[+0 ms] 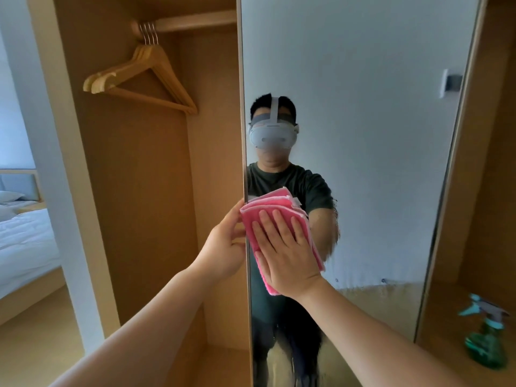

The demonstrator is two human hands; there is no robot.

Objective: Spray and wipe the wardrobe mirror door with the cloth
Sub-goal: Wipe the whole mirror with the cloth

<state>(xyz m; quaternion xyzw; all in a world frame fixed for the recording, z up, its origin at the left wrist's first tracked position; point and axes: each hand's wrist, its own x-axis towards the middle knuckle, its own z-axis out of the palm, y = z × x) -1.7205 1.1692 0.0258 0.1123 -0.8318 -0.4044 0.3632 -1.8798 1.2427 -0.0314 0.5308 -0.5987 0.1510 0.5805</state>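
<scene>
Mirror door [363, 135] | right hand [287, 247] flat on cloth [268, 210] | left hand [223, 247] grips door edge

folded pink fluffy cloth [279, 216] flat against tall wardrobe mirror door [363, 135], near its left edge; green-teal spray bottle [487, 339] upright on shelf, right.

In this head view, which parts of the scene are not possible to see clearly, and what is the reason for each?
- Left hand fingers: hidden behind the mirror door edge it holds.
- Cloth middle: covered by the flat right hand.
- Spray bottle, lower right: blurred, so no label or liquid level can be read.
- Mirror door top and bottom: cut off by the frame edges.
- Hangers: overlapping, so the count is unclear.
</scene>
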